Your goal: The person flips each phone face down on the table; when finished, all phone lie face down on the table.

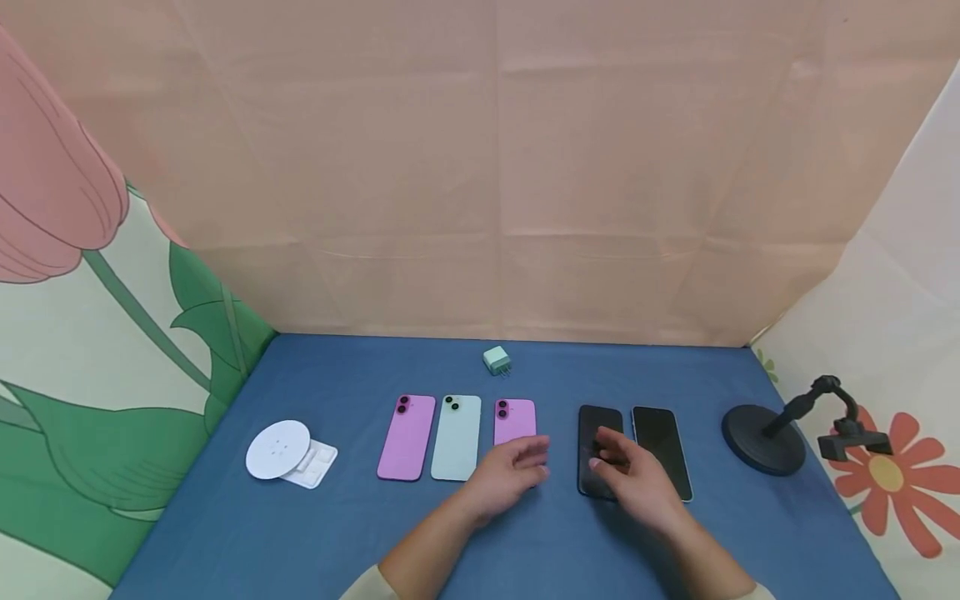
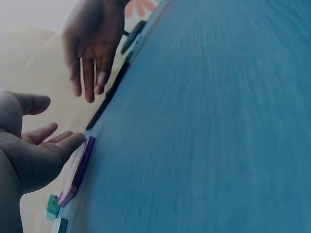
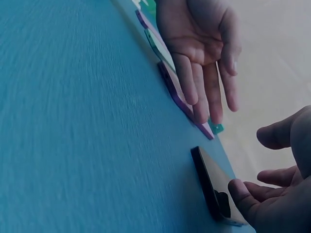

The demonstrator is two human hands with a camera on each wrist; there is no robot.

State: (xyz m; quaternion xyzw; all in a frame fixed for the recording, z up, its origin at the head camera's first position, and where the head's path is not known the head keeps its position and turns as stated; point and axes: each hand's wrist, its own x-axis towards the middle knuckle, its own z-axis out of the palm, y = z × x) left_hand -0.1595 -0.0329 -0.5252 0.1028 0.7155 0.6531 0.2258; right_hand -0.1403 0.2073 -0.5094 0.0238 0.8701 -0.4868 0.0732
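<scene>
Five phones lie in a row on the blue table [image 1: 352, 533]: a pink phone [image 1: 406, 437], a mint phone [image 1: 456, 437], a second pink phone [image 1: 515, 419], then two black phones [image 1: 600, 425] [image 1: 662, 450]. My left hand [image 1: 525, 460] hovers over the near end of the second pink phone [image 2: 77, 167], fingers relaxed and holding nothing. My right hand [image 1: 611, 457] is spread just above the left black phone [image 3: 214, 191], fingertips close to it; I cannot tell if they touch. The two hands are palm to palm, a short way apart.
A small mint charger plug [image 1: 497, 361] sits behind the phones. A white disc [image 1: 278, 449] leans on a white tray [image 1: 315, 467] at the left. A black phone stand [image 1: 772, 433] is at the right. Fabric walls close off the back and sides.
</scene>
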